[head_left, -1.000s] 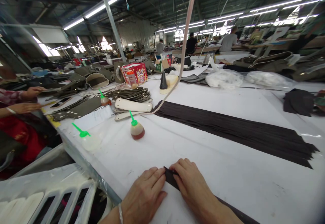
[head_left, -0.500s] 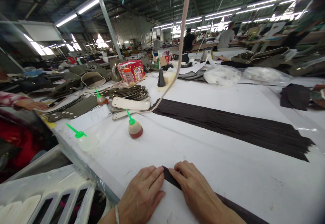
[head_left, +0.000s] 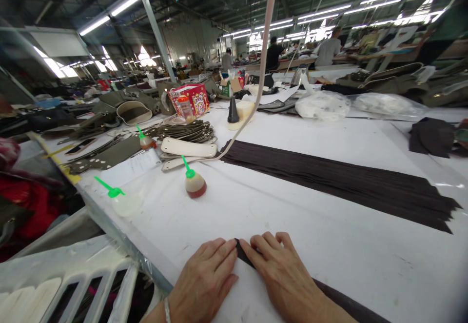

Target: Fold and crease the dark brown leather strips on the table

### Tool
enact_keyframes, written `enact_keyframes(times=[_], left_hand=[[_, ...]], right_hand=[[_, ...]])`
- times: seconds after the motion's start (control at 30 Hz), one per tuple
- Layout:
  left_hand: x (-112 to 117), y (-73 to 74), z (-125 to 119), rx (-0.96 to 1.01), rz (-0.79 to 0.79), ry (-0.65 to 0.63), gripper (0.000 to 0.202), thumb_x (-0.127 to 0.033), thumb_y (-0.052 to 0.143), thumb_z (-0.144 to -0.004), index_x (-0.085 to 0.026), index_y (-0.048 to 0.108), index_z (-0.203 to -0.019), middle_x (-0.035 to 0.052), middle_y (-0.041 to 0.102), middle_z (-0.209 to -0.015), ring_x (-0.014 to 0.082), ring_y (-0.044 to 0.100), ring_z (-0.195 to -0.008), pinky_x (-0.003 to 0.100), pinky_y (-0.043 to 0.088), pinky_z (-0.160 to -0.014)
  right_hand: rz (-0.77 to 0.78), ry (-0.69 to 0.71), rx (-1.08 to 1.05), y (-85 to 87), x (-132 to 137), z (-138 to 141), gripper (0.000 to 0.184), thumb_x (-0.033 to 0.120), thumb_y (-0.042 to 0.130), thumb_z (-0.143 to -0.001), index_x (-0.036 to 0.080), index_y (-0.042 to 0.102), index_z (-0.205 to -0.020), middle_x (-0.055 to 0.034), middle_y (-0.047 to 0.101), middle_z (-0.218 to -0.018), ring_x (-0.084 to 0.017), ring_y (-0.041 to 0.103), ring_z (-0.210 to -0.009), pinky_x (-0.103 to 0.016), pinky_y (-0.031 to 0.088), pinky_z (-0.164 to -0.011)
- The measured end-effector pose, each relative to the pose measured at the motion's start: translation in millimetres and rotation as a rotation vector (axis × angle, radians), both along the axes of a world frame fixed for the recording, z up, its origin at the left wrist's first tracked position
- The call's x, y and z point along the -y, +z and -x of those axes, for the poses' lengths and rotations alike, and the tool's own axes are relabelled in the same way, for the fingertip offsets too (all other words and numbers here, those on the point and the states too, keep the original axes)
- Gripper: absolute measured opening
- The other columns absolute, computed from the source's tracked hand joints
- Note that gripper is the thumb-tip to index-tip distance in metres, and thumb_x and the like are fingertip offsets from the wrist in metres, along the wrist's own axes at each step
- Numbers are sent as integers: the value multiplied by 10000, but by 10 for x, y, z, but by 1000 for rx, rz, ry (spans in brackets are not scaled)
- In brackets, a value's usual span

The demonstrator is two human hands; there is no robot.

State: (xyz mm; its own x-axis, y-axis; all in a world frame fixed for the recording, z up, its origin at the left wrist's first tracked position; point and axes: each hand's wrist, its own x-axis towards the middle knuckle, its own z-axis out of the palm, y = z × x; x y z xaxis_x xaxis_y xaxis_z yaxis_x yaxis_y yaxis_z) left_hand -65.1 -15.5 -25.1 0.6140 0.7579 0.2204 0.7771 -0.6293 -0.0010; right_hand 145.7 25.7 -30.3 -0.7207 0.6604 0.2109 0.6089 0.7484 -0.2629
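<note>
Both hands down on the white desk (head_left: pixel 226 211), at its near side. Strip (head_left: pixel 243 254), dark and narrow, lies on the desk between them; its far end shows at the fingertips, then it runs under the right hand (head_left: pixel 283 274) and out past that wrist to the lower right. Left hand (head_left: pixel 204 279): palm down, fingers straight and side by side, thumb apart from them, tips at the strip's left edge; clamped on nothing. Right hand: fingers bent and somewhat spread, index reaching onto the strip near its end; thumb hidden, so cannot tell whether it pinches. Bracelet (head_left: pixel 167 309) on left wrist. Beyond the hands, a long pile (head_left: pixel 329 176) of dark strips slants across the desk, well apart from the one being handled. To its left, white straps (head_left: pixel 188 148), stacked, with a hose (head_left: pixel 263 54) hanging down in front of the scene to about there. Green-tipped bottle (head_left: pixel 195 186) upright, reddish liquid in the bottom; a paler bottle (head_left: pixel 126 203) nearer the desk's left edge. Black cone (head_left: pixel 233 111) farther back, red bag (head_left: pixel 199 99) left of it. White crate (head_left: pixel 73 269) below the desk edge, lower left.
</note>
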Motion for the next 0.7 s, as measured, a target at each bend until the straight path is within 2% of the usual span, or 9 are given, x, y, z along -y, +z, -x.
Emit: enact_keyframes(times=[0.5,0.6,0.7], left_hand=[[37,38,51,63,55,84,381,-176,508,-902,-181,500,-1283,112,514,-1325,271,501,-1174,476,498,-953],[39,51,33,59,62,75,384,-150,486,-902,-168,491,-1285,106,475,-1370,270,456,-1224,464,476,-984],[13,86,3,48,87,33,348,-114,447,-900,-134,509,-1242,104,450,-1402,261,418,-1261,444,450,-1016]], right_hand=[[51,-1,76,83,-37,57,560,66,473,-846,252,397,-1369,-49,541,-1080,-249,437,-971,-440,242,-868],[62,-9,93,74,-29,68,639,24,472,-795,242,376,-1388,-61,539,-1105,-263,430,-1008,-452,242,-884],[71,-42,89,56,-20,52,676,4,472,-758,180,354,-1401,-76,545,-1103,-263,436,-999,-462,244,-904]])
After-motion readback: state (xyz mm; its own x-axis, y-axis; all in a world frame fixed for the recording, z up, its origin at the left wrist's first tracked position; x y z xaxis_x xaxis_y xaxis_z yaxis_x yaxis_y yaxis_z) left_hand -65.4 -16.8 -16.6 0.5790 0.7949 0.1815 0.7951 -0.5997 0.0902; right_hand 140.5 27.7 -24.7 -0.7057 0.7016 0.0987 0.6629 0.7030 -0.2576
